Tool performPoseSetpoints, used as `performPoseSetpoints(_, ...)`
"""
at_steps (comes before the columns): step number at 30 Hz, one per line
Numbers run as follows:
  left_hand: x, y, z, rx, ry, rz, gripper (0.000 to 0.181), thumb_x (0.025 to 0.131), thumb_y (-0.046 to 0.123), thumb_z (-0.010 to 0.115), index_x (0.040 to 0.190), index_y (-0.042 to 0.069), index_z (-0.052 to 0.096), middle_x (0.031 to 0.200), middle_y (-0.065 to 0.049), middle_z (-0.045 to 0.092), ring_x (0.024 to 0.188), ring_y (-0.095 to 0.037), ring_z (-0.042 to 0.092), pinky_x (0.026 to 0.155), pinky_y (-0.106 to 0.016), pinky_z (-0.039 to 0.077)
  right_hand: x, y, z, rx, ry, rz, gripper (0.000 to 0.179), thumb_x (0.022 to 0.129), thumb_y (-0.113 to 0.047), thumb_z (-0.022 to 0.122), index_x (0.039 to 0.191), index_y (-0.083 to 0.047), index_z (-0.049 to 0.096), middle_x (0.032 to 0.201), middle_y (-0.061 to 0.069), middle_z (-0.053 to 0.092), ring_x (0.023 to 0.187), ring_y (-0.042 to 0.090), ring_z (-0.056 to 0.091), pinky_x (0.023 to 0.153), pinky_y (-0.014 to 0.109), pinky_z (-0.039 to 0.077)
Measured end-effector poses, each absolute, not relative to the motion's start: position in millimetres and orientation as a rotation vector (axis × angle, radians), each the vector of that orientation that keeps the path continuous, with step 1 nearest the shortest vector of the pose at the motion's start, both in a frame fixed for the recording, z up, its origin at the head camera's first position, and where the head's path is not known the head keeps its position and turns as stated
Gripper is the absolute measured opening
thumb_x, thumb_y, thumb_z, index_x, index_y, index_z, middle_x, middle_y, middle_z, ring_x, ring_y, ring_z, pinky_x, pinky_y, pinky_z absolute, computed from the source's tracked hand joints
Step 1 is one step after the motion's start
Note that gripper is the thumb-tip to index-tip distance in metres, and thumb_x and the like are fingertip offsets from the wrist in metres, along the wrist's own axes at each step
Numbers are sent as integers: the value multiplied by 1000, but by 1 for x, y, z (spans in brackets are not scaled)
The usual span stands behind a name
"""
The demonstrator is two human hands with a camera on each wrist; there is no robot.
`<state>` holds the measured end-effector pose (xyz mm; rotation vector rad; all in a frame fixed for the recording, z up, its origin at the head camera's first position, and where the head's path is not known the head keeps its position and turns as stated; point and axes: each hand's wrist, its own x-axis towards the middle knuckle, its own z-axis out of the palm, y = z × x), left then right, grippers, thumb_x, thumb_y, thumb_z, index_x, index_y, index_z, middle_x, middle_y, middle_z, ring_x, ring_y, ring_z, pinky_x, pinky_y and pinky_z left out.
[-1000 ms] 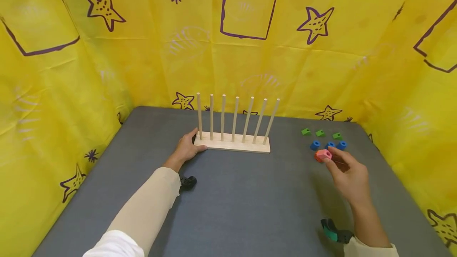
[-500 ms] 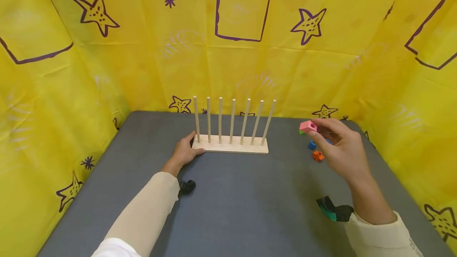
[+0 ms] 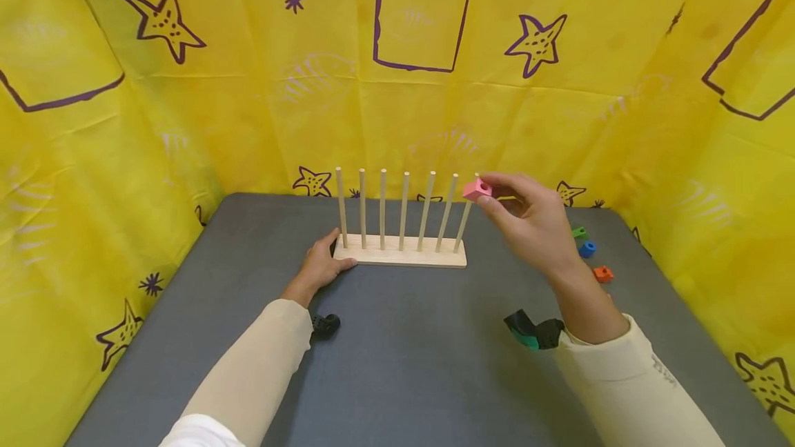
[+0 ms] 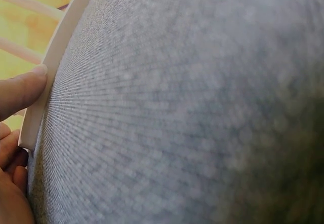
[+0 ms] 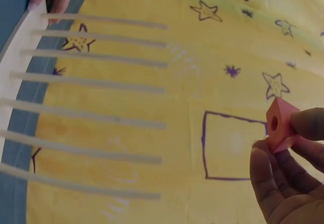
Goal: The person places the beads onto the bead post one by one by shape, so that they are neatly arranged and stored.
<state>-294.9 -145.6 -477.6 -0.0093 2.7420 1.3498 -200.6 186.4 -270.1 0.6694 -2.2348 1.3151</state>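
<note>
A wooden peg stand [image 3: 404, 259] with several upright rods stands on the table. My left hand [image 3: 319, 267] grips the left end of its base; in the left wrist view the thumb [image 4: 25, 89] lies along the base's edge and the other fingers are curled at its end. My right hand [image 3: 539, 226] pinches a pink block [image 3: 475, 190] with a round hole between thumb and fingertips. In the head view the block overlaps the top of the rightmost rod. The right wrist view shows the pink block [image 5: 280, 125] apart from the rod tips, its hole facing them.
Right of the right forearm lie an orange block [image 3: 602, 274], a blue cylinder [image 3: 587, 249] and a green block [image 3: 579, 232]; the arm may hide others. A yellow patterned cloth [image 3: 422, 116] stands behind the grey table [image 3: 397, 357] and at both sides.
My right hand has lifted the pink block from beside the orange one and carried it up and left to the rightmost rod. The left hand has stayed on the stand.
</note>
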Motion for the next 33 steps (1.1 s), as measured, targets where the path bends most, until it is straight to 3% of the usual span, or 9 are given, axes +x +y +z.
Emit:
performPoseSetpoints(16,-295,-149,-474,-10,2741,1361,88,85,17,76,153,4,22,152,-22,29,138,-40,25,109,-52,24,-240,128,-261,785,-2185,1455,28,89,-2,68,116,5,67,104,11,68,92,20,62,81,35,53)
performPoseSetpoints(33,-297,-146,-480,25,2767,1355,88,84,18,77,152,2,24,150,-22,32,137,-39,28,108,-50,27,-273,87,-268,768,-2279,1499,27,90,-4,67,117,2,67,105,10,68,90,21,63,78,33,53)
